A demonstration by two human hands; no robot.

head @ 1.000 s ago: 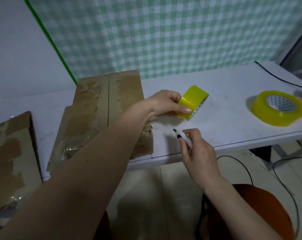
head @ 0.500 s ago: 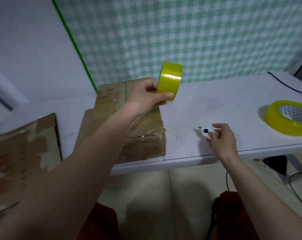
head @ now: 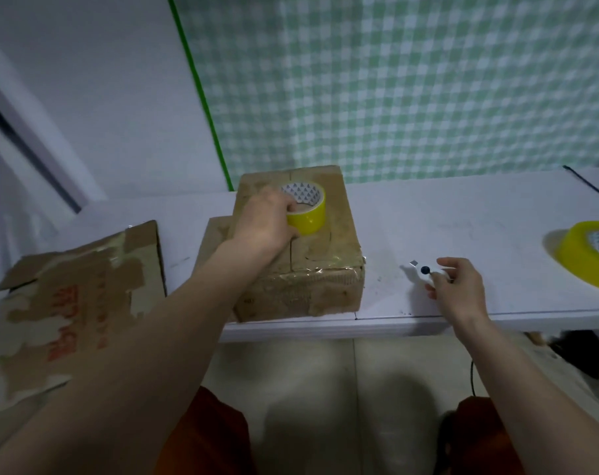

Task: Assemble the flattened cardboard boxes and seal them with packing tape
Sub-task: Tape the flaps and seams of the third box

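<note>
Everything here is placed against the brown cardboard box (head: 299, 258) that stands assembled on the white table (head: 462, 234), near its front edge.

Far left of the box, a flattened piece of cardboard (head: 75, 303) with torn patches and red print lies tilted, hanging past the table's end. Just left of the box, touching its side, another flat cardboard sheet (head: 217, 234) lies on the table, partly hidden behind the left forearm.

On top of the box, toward its back half, sits a yellow roll of tape (head: 308, 210), its open core facing up. The left hand (head: 267, 221) grips this roll from the left side, fingers curled round its rim with at least one reaching into the core. Clear tape glints along the box's front top edge.

Right of the box, on the bare table, lies a small white cutter (head: 419, 272) with a dark round button. The right hand (head: 459, 286) pinches the cutter's near end between thumb and fingertips, the other fingers loosely bent.

Far right of the box, at the picture's edge, a second, larger yellow tape roll (head: 589, 255) lies flat on the table.
</note>
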